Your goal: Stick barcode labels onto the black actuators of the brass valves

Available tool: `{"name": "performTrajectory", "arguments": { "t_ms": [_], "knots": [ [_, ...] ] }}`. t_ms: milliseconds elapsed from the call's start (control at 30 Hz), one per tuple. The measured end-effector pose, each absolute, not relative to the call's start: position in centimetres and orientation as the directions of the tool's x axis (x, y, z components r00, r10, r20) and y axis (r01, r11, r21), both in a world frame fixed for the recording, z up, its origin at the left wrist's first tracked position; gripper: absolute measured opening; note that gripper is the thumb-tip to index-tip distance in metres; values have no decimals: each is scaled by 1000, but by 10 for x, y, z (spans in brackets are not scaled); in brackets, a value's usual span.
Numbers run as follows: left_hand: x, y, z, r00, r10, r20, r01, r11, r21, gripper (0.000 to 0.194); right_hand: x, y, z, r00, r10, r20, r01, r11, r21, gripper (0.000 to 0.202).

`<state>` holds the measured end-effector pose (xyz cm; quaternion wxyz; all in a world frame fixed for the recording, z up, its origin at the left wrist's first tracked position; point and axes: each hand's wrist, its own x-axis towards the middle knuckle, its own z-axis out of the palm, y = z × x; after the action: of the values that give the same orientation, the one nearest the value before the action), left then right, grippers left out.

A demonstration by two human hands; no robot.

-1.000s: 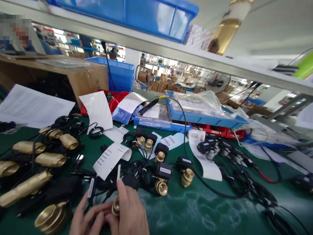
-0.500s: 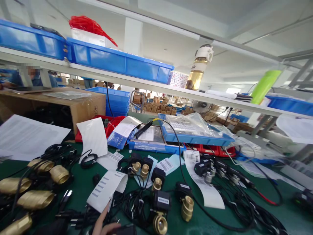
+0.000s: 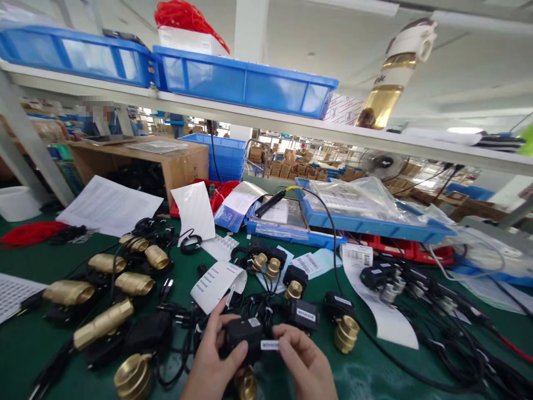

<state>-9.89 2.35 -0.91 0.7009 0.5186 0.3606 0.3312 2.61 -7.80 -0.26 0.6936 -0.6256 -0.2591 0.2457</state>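
Near the front of the bench, my left hand (image 3: 216,355) is closed around the black housing of a motorized ball valve (image 3: 244,336). The valve's brass body hangs below the housing, partly hidden by my fingers. My right hand (image 3: 306,361) pinches the right end of a small white printed label (image 3: 270,345) at the right side of that housing. I cannot tell whether the label touches it. Behind my left hand lies a curled sheet of labels (image 3: 216,283). Another valve with a labelled black housing (image 3: 302,315) is just behind my right hand.
Several brass valves (image 3: 135,283) with black cables crowd the left. A labelled valve (image 3: 345,333) stands to the right, near a long paper strip (image 3: 391,322) and coiled cables. Blue trays (image 3: 375,219) lie at the back, under a shelf holding blue bins (image 3: 250,83) and a bottle (image 3: 387,83).
My view has swung left and down. The left hand has come up into view with the valve. My right hand, out of sight before, now appears pinching a label.
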Motion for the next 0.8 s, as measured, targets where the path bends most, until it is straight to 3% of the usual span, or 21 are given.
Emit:
{"name": "performTrajectory", "arguments": {
  "t_ms": [100, 233, 500, 800],
  "knots": [
    [-95, 27, -6, 510, 854, -100, -163, 210, 964, 88, 27, -66, -4, 671, 730, -129, -314, 123, -942, 36],
    [-100, 31, 0, 582, 810, -68, -157, 195, 968, 87, 21, -63, 9, 574, 791, -213, -424, 64, -904, 36],
    [-101, 37, 5, 558, 813, -169, -227, 345, 911, 59, 24, -55, 21, 544, 824, -160, -301, 14, -954, 18],
    [-99, 39, 3, 538, 826, -170, -241, 343, 908, 57, 18, -40, 16, 627, 776, -71, -123, 8, -992, 15]
  ]
}}
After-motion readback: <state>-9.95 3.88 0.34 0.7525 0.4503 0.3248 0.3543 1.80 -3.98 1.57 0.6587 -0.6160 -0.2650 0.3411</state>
